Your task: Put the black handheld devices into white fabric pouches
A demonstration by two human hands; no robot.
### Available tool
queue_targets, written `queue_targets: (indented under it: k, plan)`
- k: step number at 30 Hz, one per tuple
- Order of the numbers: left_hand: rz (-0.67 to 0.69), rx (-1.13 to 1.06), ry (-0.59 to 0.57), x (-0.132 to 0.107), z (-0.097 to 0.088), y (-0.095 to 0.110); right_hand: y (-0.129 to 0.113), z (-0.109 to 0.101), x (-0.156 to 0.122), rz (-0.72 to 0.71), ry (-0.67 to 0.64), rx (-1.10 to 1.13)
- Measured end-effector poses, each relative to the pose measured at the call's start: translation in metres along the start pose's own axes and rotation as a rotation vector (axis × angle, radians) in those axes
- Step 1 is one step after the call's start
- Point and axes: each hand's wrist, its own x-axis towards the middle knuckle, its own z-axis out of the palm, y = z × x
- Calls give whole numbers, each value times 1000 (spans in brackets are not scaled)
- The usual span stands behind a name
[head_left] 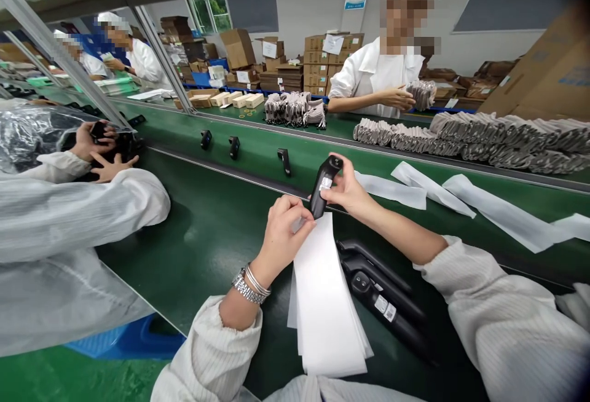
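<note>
My right hand [348,190] grips a black handheld device [321,187] with a white label, held tilted above the bench. At its lower end my left hand [288,227] is closed in a pinch, fingertips against or right beside the device. A bit of translucent white sheet shows between those fingers, its extent hidden. Below both hands a stack of long white sleeves or sheets [327,303] lies fanned on the green bench. To its right rest several similar black devices [387,307], side by side, one with white labels facing up.
Three small black devices [234,147] stand spaced along the green conveyor [258,165]. White strips [498,211] lie on it at right. Behind are bundled grey cables [507,137] and a co-worker [369,82]. Another person's sleeve [83,205] and hands are at left, by clear plastic [32,134].
</note>
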Motion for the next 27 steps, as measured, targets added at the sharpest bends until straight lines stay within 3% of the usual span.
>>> queue_targets:
  k: [7,11,14,17,20,23,25,27]
  plan:
    - [-61,-70,260,1,2,17,7,20,-17,155,-424,13]
    - [-116,-68,294,1,3,11,1,20,-9,334,-580,134]
    - [-149,-88,283,3,3,4,-5,18,-2,399,-616,155]
    - [-172,-105,218,6,2,-9,-11,5,14,327,-442,1]
    - [-253,-9,71,5,-2,-23,-19,-26,47,195,-56,-249]
    - [-333,100,-91,3,-4,-31,-26,-59,90,86,215,-778]
    - [-315,133,-152,1,-4,-31,-22,-70,116,59,288,-1066]
    - [-260,175,-161,0,-1,-30,-8,-65,134,77,260,-1180]
